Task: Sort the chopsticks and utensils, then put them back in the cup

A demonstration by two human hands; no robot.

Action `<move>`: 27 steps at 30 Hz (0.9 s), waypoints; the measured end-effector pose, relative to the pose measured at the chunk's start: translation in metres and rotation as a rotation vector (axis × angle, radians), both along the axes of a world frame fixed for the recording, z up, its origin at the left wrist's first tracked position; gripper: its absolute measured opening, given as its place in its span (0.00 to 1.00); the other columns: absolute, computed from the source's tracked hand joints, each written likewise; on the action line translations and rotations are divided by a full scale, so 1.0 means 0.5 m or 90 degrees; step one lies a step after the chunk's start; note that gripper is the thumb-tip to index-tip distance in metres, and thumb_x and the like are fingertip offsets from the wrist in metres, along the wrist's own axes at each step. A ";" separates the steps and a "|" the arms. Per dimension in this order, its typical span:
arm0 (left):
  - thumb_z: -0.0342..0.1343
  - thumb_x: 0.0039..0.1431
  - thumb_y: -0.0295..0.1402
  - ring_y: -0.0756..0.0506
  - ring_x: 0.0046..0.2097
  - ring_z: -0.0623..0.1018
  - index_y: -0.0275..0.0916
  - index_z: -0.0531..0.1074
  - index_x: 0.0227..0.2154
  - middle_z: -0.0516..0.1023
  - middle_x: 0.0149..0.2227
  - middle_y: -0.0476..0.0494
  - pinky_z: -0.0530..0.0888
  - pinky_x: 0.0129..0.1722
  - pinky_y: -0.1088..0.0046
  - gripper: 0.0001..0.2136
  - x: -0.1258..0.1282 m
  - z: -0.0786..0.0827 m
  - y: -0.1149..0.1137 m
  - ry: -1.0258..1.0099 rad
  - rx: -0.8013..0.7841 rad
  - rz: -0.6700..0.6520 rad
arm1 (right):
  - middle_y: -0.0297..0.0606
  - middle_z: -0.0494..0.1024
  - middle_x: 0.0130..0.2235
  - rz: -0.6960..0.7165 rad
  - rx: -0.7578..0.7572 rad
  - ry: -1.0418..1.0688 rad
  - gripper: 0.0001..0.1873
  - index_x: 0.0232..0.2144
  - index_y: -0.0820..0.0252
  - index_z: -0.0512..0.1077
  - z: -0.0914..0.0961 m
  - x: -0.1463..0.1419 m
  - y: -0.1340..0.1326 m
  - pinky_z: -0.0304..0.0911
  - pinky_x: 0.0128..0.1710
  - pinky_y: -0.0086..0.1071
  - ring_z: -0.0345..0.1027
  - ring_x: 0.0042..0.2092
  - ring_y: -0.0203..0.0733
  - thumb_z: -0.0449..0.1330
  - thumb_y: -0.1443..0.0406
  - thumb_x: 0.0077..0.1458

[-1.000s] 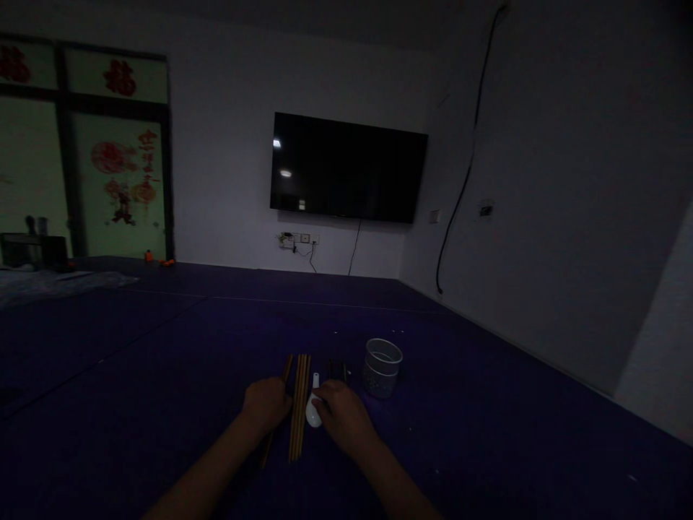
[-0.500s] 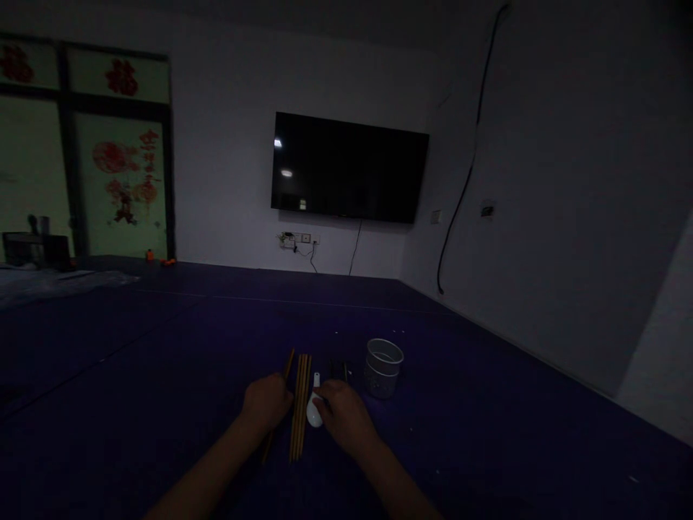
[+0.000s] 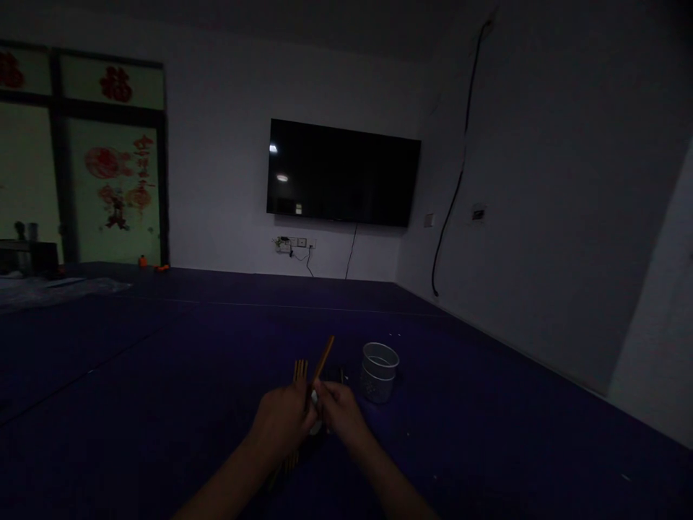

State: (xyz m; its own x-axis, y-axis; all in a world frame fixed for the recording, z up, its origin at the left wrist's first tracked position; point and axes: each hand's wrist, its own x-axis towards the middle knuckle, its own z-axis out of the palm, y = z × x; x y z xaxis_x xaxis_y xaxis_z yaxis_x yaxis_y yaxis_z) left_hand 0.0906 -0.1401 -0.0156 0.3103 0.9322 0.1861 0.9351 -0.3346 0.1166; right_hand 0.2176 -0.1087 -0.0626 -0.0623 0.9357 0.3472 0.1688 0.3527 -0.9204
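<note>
The room is dim. My left hand [image 3: 284,419] is closed around a wooden chopstick [image 3: 323,355] that sticks up and to the right, off the dark blue surface. My right hand [image 3: 336,410] is closed right beside it, fingers meeting the left hand at a white spoon [image 3: 314,396], which is mostly hidden between them. More wooden chopsticks [image 3: 299,370] lie flat just beyond my left hand. A perforated white holder cup [image 3: 378,371] stands upright a short way right of my right hand.
A dark blue mat [image 3: 162,361] covers the whole floor area. A black television [image 3: 342,173] hangs on the far wall, with a socket and cables [image 3: 295,244] below. A window with red paper decorations [image 3: 116,180] is at left. A white wall [image 3: 568,217] runs along the right.
My left hand has lifted one chopstick off the mat and moved right to meet my right hand. The spoon is now mostly covered by both hands.
</note>
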 end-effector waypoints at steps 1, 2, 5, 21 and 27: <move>0.40 0.61 0.35 0.40 0.40 0.79 0.35 0.64 0.45 0.79 0.39 0.36 0.72 0.38 0.67 0.14 0.004 -0.002 -0.004 -0.002 0.006 -0.015 | 0.26 0.58 0.15 0.003 -0.006 0.021 0.31 0.15 0.59 0.61 -0.001 -0.002 0.001 0.48 0.19 0.25 0.51 0.19 0.30 0.51 0.38 0.46; 0.40 0.62 0.34 0.40 0.39 0.79 0.35 0.64 0.45 0.78 0.40 0.36 0.72 0.38 0.67 0.14 0.007 -0.004 -0.006 -0.003 0.011 -0.027 | 0.26 0.57 0.16 0.002 -0.007 0.035 0.31 0.15 0.59 0.60 -0.002 -0.004 0.001 0.47 0.19 0.25 0.50 0.19 0.30 0.52 0.38 0.45; 0.40 0.62 0.34 0.41 0.39 0.79 0.36 0.65 0.44 0.78 0.39 0.37 0.72 0.37 0.68 0.13 0.011 -0.012 -0.008 -0.014 0.033 -0.054 | 0.27 0.59 0.17 -0.019 0.020 0.053 0.29 0.16 0.59 0.61 0.003 -0.004 -0.003 0.50 0.21 0.26 0.52 0.21 0.31 0.54 0.40 0.46; 0.37 0.65 0.39 0.47 0.32 0.78 0.39 0.68 0.34 0.78 0.30 0.44 0.67 0.30 0.75 0.16 0.002 -0.078 0.017 -0.140 0.154 -0.105 | 0.46 0.74 0.30 -0.772 0.438 -0.103 0.31 0.33 0.64 0.70 0.103 0.161 -0.053 0.58 0.31 0.34 0.68 0.32 0.46 0.37 0.47 0.60; 0.38 0.66 0.39 0.48 0.32 0.78 0.41 0.69 0.33 0.78 0.29 0.47 0.64 0.29 0.76 0.16 -0.012 -0.081 0.045 -0.194 0.090 -0.008 | 0.45 0.74 0.29 -0.755 0.363 -0.174 0.31 0.34 0.63 0.70 0.116 0.211 -0.030 0.56 0.31 0.34 0.66 0.31 0.46 0.38 0.47 0.60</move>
